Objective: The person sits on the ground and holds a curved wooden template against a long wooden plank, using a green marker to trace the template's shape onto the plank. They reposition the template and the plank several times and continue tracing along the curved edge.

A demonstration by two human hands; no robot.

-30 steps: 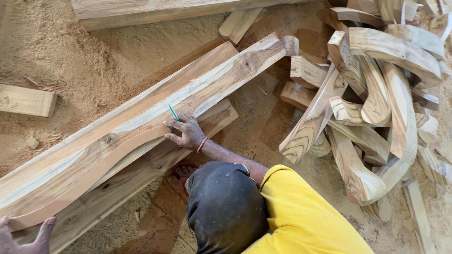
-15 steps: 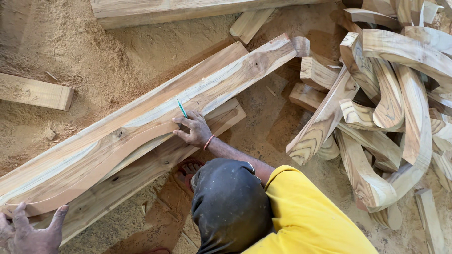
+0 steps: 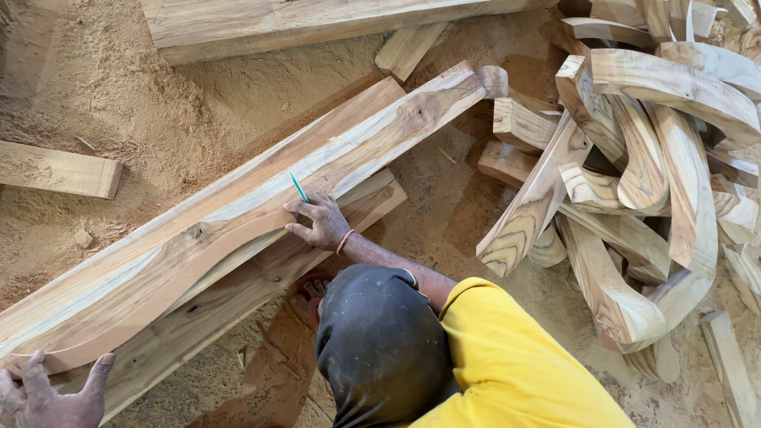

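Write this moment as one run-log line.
left hand: flat on planks | right hand: out of view | co-worker: pencil on planks

At centre frame my right hand (image 3: 321, 223) holds a green pen (image 3: 298, 187) against the long plank (image 3: 380, 131); lower left, my left hand (image 3: 47, 395) rests spread on the curved template (image 3: 158, 289).
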